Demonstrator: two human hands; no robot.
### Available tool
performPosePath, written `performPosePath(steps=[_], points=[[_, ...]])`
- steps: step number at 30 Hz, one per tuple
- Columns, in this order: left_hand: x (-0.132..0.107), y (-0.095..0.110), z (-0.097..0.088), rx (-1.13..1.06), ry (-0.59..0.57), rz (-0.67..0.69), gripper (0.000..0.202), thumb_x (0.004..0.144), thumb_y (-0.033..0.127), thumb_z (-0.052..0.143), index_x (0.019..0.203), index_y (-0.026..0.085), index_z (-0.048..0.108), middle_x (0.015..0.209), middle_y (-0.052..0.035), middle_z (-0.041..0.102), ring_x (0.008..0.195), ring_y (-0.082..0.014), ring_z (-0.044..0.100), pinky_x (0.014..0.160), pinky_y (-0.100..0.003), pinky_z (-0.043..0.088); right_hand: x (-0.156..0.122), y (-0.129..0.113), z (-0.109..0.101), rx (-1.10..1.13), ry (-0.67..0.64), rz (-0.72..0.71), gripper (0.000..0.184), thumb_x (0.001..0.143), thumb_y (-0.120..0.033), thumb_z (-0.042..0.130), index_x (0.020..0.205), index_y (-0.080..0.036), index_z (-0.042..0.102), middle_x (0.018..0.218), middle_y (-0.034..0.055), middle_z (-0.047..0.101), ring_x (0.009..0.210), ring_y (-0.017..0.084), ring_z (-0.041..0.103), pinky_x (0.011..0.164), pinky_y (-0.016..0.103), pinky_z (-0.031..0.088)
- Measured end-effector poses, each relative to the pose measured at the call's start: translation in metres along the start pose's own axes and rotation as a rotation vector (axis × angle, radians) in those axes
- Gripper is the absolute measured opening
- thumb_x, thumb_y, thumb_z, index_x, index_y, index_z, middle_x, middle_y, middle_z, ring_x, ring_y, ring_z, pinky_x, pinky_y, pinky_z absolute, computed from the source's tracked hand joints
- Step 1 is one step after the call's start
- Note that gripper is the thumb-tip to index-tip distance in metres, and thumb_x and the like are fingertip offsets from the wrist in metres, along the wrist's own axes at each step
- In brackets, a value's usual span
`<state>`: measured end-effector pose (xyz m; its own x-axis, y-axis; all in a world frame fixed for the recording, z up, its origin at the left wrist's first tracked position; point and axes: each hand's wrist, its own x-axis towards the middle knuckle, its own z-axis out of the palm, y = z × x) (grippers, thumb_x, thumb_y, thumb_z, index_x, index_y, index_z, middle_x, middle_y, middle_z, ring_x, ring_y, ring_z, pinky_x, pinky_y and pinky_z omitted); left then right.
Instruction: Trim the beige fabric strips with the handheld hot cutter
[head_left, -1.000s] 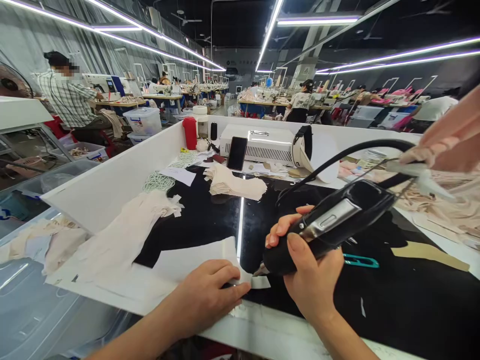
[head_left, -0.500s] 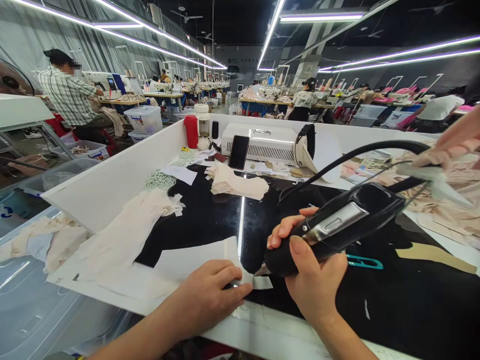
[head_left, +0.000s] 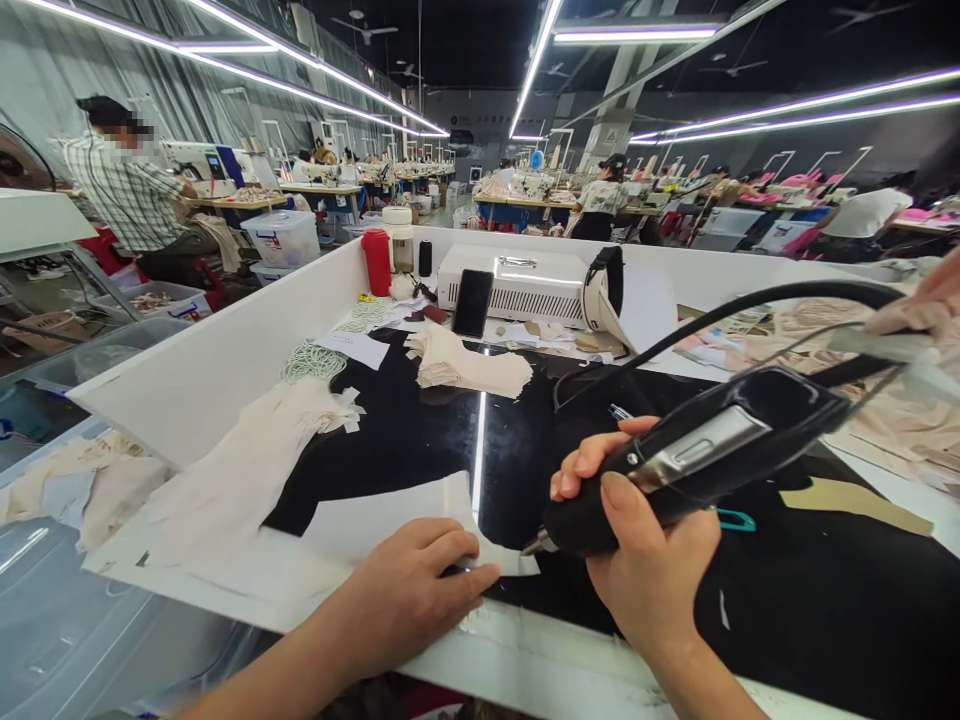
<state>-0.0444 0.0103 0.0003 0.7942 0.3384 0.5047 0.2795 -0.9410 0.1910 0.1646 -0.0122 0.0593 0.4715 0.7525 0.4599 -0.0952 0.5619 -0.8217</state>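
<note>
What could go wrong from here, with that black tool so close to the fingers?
The metal tip points toward the left hand, so if the right hand slipped, the tip might catch the fingers.
The white sheet could shift or crease, as the left hand presses just one part of it.
The black cord loops above the table; a snag could jerk the black tool.

The black tabletop [head_left: 427, 430] bears beige cloth [head_left: 472, 367] — and a white piece [head_left: 394, 508].
</note>
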Motion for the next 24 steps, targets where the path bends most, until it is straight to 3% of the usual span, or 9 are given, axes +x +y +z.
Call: performPosePath(steps=[18, 24], points=[[-0.002, -0.002, 0.001, 0.019, -0.027, 0.018, 0.017, 0.108, 0.018, 0.058, 0.122, 0.017, 0.067, 0.107, -0.0087, 0.069, 0.105, -0.0228, 0.07, 0.093, -0.037, 0.064, -0.002, -0.003, 0.002, 0.024, -0.002, 0.02, 0.028, 0.092, -0.024, 0.077, 0.114, -0.028, 0.061, 0.08, -0.0051, 0.065, 0.064, 0.014, 0.063, 0.063, 0.031, 0.057], [-0.001, -0.002, 0.001, 0.035, -0.034, 0.025, 0.017, 0.107, 0.018, 0.058, 0.122, 0.017, 0.067, 0.108, -0.0087, 0.069, 0.105, -0.023, 0.07, 0.094, -0.038, 0.064, -0.012, -0.005, 0.002, 0.081, -0.084, 0.026, 0.032, 0.092, -0.029, 0.079, 0.119, -0.029, 0.061, 0.083, -0.0037, 0.065, 0.066, 0.014, 0.065, 0.062, 0.031, 0.058]])
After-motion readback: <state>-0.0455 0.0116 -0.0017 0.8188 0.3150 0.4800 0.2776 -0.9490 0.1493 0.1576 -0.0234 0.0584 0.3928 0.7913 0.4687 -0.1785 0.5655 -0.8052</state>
